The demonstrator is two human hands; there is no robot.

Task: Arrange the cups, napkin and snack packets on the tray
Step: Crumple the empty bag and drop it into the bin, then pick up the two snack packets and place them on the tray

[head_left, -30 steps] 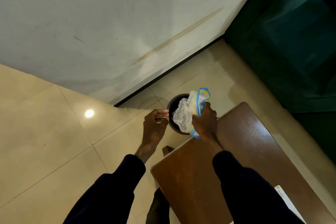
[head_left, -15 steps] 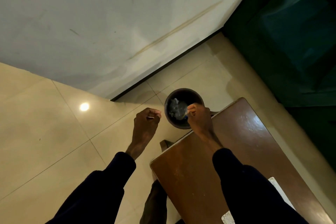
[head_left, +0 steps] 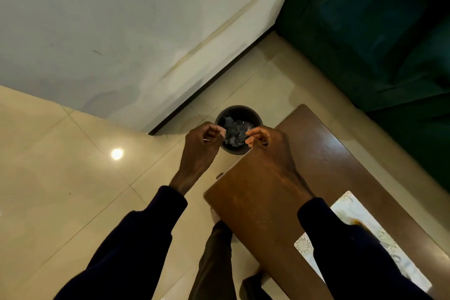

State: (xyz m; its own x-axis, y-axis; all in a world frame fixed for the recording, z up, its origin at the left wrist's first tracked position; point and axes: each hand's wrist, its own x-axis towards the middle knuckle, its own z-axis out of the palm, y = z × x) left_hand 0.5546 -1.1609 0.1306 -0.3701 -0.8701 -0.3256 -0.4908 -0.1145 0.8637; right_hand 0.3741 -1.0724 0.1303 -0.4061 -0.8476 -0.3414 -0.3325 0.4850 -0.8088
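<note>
Both my hands hover over a small dark round bin (head_left: 255,114) on the floor, just past the corner of a brown wooden table (head_left: 263,202). A crumpled clear plastic wrapper (head_left: 235,133) lies inside the bin. My left hand (head_left: 199,151) is curled, pinching a thin pale sliver (head_left: 207,140) between fingers and thumb. The fingers of my right hand (head_left: 270,146) are bent in with nothing visible in them. A patterned tray (head_left: 350,204) lies on the table at the lower right, mostly hidden by my right sleeve. No cups, napkin or snack packets show.
A white wall (head_left: 121,31) with a dark skirting runs behind the bin. A dark green sofa (head_left: 377,31) fills the upper right. Beige floor tiles (head_left: 73,178) spread to the left. My legs stand beside the table's near corner.
The wrapper with the blue edge that my right hand held has dropped into the bin, and that hand has let go and pulled back. The view has shifted to bring the tray in.
</note>
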